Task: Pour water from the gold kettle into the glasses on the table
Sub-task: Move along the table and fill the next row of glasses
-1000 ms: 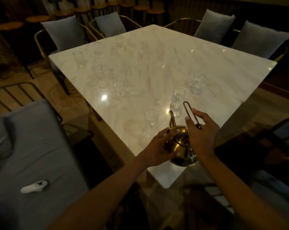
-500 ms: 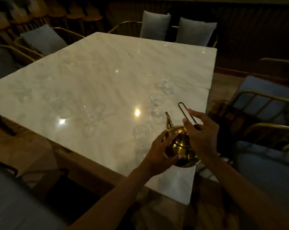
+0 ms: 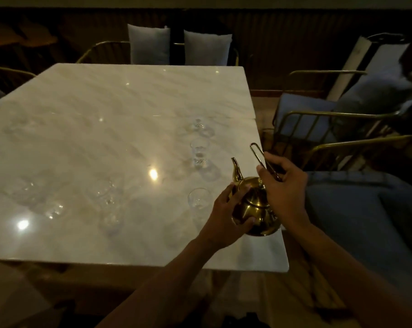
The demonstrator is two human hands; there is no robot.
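The gold kettle [image 3: 257, 205] is upright near the marble table's [image 3: 129, 110] right front edge, spout pointing away from me. My left hand [image 3: 226, 218] cups its round body. My right hand [image 3: 283, 188] grips the tall wire handle. A clear glass [image 3: 198, 199] stands just left of the kettle. Two more glasses [image 3: 199, 151] [image 3: 198, 125] stand in a line beyond it. Several other glasses [image 3: 105, 192] are blurred on the table's left half.
Gold-framed chairs with blue cushions [image 3: 302, 114] stand close to the table's right side. Two grey cushions [image 3: 179, 45] sit on chairs behind the far edge. A blue seat [image 3: 356, 216] lies under my right arm. Lamp reflections glint on the tabletop.
My view has swung to the right, so the table shifted left in frame. Both hands keep the same hold on the kettle.
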